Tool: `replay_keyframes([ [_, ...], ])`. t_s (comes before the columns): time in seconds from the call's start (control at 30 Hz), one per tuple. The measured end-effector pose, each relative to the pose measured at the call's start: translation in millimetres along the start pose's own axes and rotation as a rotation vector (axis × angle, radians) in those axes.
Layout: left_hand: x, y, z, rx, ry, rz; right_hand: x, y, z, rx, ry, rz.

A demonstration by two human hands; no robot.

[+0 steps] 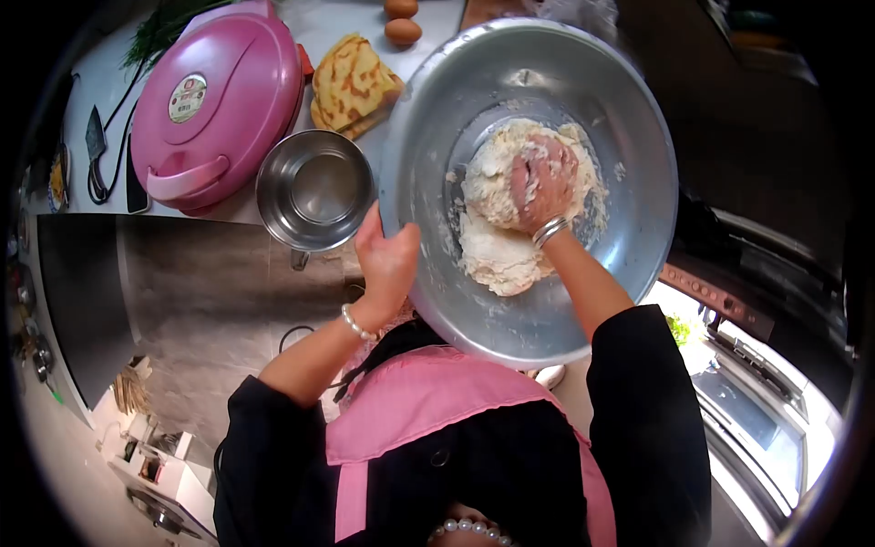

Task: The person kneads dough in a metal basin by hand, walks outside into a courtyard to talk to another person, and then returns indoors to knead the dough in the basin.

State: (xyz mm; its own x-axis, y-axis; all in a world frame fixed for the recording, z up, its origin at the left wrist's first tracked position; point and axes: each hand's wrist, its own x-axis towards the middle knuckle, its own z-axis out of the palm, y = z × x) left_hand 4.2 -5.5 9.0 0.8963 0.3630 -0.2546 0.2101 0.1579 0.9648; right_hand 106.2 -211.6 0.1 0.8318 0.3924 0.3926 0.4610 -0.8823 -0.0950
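Note:
A large metal bowl (638,219) holds a rough, floury mass of dough (497,251). My right hand (544,180) presses into the top of the dough, its fingers curled and coated with flour; a bracelet circles that wrist. My left hand (387,260) is at the bowl's left side, thumb raised, against the outer wall; its fingers are partly hidden. Just left of that hand stands a metal cup (317,191) with some liquid in it, near the table edge.
A pink round electric appliance (223,109) stands on the white table (428,18) at the upper left. Folded flatbread (351,84) and brown eggs (402,31) lie behind the cup. A knife (95,137) and a dark phone-like object (137,173) are farther left.

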Motion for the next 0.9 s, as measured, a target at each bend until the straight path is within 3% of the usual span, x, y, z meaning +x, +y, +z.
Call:
replay_keyframes([
  [0.1,3,10,0,-0.052,-0.016,-0.098,30,20,29,0.051,-0.068,0.058],
  [0.3,2,5,-3,0.118,-0.031,-0.061,60,40,52,-0.012,-0.172,0.148],
  [0.4,3,4,-2,0.114,-0.025,-0.069,73,44,58,0.058,-0.186,0.237],
  [0.43,3,4,-2,0.109,-0.021,-0.075,77,47,62,0.023,-0.116,0.160],
  [0.53,1,16,-4,0.116,-0.043,-0.191,83,56,72,-0.012,-0.121,0.201],
  [0.57,2,13,-4,0.115,-0.029,-0.101,83,63,82,-0.004,-0.034,0.168],
  [0.63,-1,5,-1,0.115,0.005,0.076,93,67,89,0.006,-0.137,0.201],
  [0.7,-5,2,4,-0.076,0.046,0.048,94,63,81,0.015,-0.194,0.254],
  [0.77,1,5,-2,-0.143,-0.031,0.023,95,54,77,0.013,-0.173,0.103],
  [0.8,5,7,-2,0.004,0.014,0.011,98,54,73,0.009,-0.148,0.034],
  [0.9,-6,1,-1,-0.029,0.014,0.028,115,71,-1,0.576,-0.701,0.094],
])
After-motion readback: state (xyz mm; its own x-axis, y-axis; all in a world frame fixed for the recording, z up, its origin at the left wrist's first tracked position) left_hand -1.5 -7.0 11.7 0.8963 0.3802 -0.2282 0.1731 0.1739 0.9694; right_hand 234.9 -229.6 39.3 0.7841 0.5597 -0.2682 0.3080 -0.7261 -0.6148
